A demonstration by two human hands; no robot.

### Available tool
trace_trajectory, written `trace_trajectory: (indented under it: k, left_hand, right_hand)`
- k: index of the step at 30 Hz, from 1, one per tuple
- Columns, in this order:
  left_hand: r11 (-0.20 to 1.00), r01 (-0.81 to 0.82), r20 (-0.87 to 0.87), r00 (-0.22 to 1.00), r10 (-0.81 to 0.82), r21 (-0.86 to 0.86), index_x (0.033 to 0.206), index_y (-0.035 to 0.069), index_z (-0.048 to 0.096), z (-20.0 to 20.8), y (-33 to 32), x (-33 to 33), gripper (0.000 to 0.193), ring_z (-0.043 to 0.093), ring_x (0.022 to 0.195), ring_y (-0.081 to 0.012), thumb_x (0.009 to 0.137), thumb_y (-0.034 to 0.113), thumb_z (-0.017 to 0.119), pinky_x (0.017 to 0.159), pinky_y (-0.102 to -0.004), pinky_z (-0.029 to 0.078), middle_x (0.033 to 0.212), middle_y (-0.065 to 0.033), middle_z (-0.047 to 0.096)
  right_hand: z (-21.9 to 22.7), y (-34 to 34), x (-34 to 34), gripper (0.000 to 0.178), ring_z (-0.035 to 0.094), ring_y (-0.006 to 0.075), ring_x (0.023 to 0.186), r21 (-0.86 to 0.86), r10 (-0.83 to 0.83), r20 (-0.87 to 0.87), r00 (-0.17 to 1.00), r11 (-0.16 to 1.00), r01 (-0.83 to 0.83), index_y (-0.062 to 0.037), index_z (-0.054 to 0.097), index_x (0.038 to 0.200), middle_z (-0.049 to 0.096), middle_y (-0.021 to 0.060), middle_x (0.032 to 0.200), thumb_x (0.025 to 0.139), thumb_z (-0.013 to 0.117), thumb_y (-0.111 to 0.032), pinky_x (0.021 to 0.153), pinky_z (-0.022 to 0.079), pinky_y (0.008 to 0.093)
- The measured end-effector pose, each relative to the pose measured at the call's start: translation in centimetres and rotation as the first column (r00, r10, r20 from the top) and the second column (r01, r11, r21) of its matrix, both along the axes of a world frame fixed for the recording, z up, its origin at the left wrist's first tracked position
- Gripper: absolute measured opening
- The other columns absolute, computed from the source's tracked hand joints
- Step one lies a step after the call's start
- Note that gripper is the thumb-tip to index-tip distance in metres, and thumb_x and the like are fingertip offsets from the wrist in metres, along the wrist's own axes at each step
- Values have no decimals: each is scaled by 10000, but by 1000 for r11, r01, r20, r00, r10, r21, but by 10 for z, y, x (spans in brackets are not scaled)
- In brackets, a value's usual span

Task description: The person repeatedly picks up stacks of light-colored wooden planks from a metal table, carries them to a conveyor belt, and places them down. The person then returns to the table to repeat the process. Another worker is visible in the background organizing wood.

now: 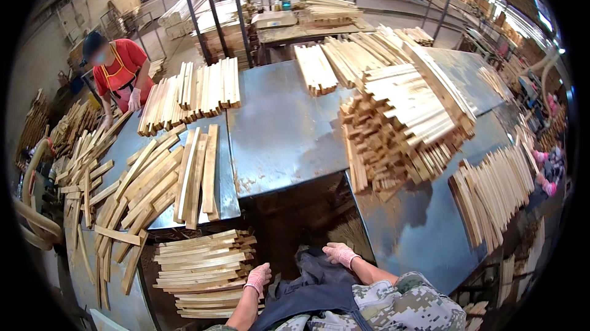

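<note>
My left hand (258, 277), in a pale pinkish work glove, has its fingers curled beside the right end of a stack of wooden strips (203, 269). Whether anything is inside that hand is hidden. Gloved alike, my right hand (341, 255) hovers at the right edge of the dark blue apron (313, 288) on my body. Its fingers are bent inward, and what they hold, if anything, does not show. The apron bunches up between the two hands. No wooden strip is visibly held by either one.
Metal-topped tables (286, 128) surround me, with a dark gap in front. A tall pile of strips (399, 116) stands right of centre; loose strips (144, 183) lie scattered at left. A co-worker in red (126, 67) bends over the far left table. More strips (495, 193) line the right.
</note>
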State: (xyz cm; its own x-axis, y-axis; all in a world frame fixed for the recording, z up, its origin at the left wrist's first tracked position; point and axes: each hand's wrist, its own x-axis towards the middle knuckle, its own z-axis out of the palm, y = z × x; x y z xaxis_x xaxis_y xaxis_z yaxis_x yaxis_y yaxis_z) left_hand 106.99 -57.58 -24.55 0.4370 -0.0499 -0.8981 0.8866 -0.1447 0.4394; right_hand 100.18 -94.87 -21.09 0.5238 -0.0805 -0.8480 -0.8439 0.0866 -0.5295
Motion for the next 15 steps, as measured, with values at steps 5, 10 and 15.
trace_trajectory:
  k: [5,10,15]
  left_hand:
    - [997,3,22,1000,-2,-82,1008,125,680,44,-54,100,204,527,676,-103,1037,327,685,576,-287,404,796,48,562]
    - [989,89,270,961,-55,-116,1414,35,702,58,-105,227,517,593,847,-139,1026,374,742,788,-308,495,996,-14,707]
    - [977,185,310,940,-145,-102,1408,33,700,26,-123,334,514,620,901,-153,1030,381,729,827,-320,513,1052,-35,718]
  right_hand:
    - [6,-27,121,740,716,278,1221,-55,88,60,994,995,-85,47,508,1578,653,206,1506,1024,705,-402,1065,542,393]
    - [-28,-56,223,724,690,196,952,-153,152,158,976,980,-128,6,490,1610,716,126,1276,1038,715,-376,837,565,343]
    - [20,-51,318,649,522,85,726,211,-18,73,997,977,2,-24,458,1639,598,-8,909,1082,684,-269,583,418,257]
